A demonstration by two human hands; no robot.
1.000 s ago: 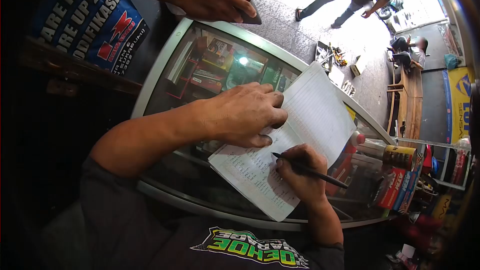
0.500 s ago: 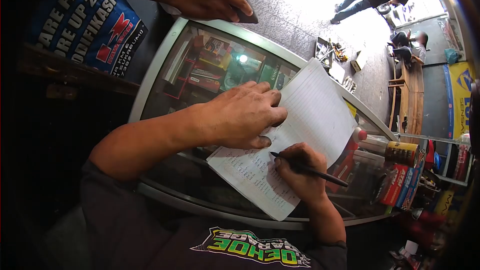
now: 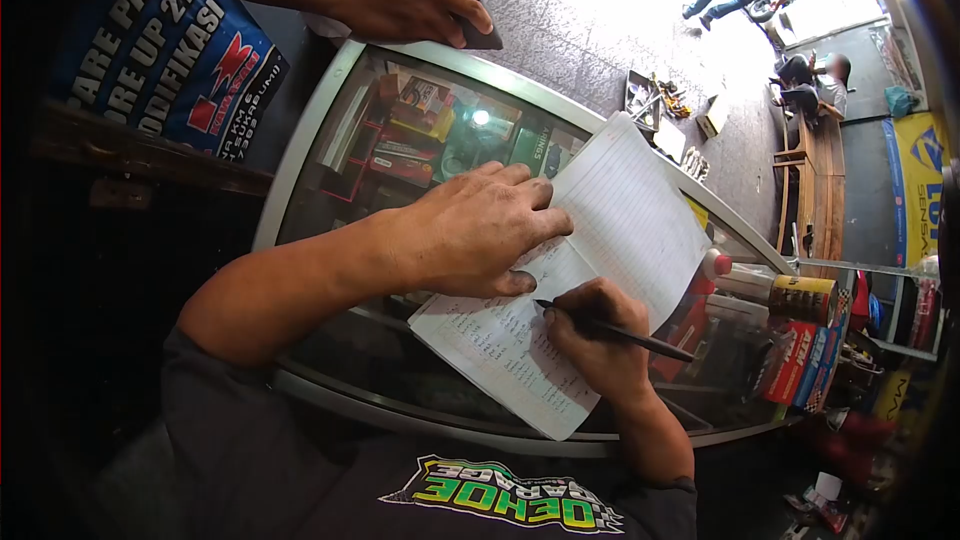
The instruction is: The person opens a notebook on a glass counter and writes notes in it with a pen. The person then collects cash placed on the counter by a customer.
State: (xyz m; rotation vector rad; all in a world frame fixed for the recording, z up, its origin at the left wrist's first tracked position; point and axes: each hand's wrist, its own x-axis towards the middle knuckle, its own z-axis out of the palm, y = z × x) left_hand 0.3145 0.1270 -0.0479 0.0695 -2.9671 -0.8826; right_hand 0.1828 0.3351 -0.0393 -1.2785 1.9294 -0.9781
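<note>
Right hand [image 3: 605, 345] is gripping a pen [image 3: 662, 346], spread left hand [image 3: 485, 230] covering part of the notebook [image 3: 635, 215]; boxes [image 3: 792, 365] are sitting lower right, another person's hand [image 3: 415, 2] upper left

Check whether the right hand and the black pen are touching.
Touching. The head view shows it: the right hand grips the black pen, thumb against the barrel near the writing end.

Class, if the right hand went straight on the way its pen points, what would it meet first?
The pen in the right hand would probably meet the thumb of the left hand first, though depth here is hard to judge.
</note>
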